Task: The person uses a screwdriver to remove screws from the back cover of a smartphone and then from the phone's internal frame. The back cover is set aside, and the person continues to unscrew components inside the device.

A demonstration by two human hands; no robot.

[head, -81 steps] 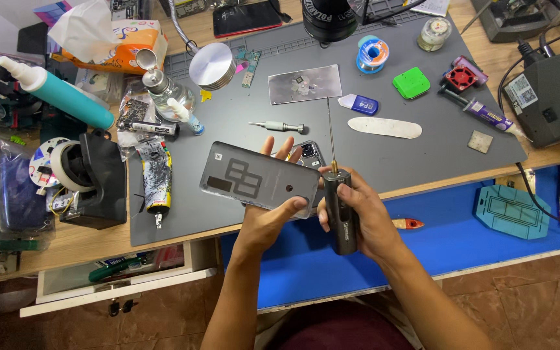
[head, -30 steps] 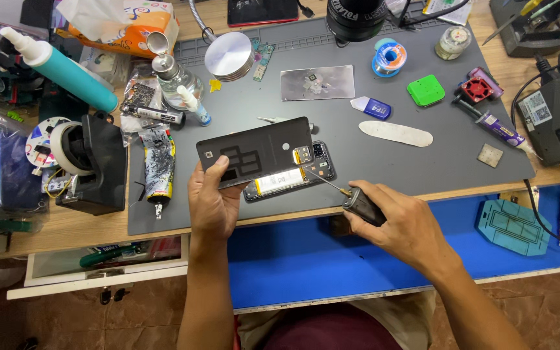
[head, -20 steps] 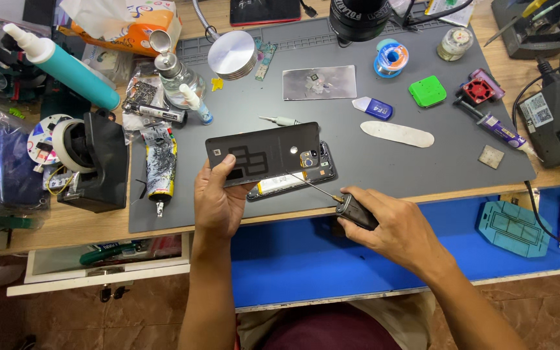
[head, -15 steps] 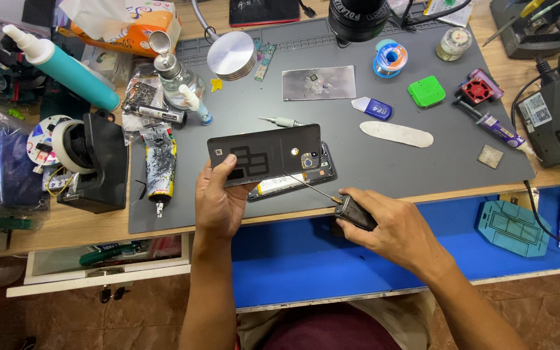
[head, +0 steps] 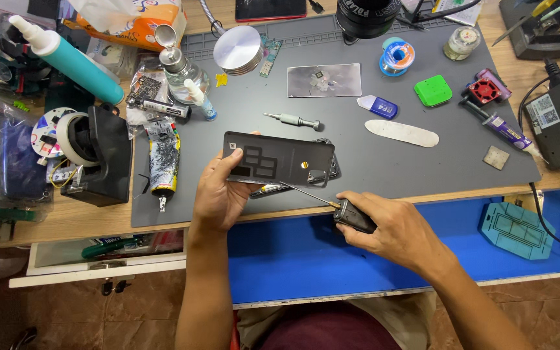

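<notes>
Phone back cover (head: 279, 159), a dark rectangular panel with pale outlined boxes on it, sits tilted in the grip of the left hand (head: 223, 193), thumb on its near face and fingers curled beneath its left end. Under the cover, just past the fingertips, lies the opened phone body (head: 293, 183), its edge showing below and to the right of the panel. The right hand (head: 393, 227) is clenched around the black handle of a precision screwdriver (head: 351, 215), whose thin shaft runs up and leftward from the fist to meet the phone at the cover's lower edge; whether the tip touches a screw cannot be told.

Both hands work at the near edge of a grey work mat (head: 422, 162). Beyond the left hand, a small silver screwdriver (head: 293, 120) rests on the mat, and farther out a shiny metal sheet (head: 324, 80). Left of that hand lie a printed tube (head: 163, 162) and a black tape dispenser (head: 95, 155). Up and away from the right hand are a pale flat pry tool (head: 402, 133), a green square case (head: 433, 90) and a spool of solder wire (head: 396, 57). Right of that hand, on the blue shelf, rests a teal moulded tray (head: 514, 228).
</notes>
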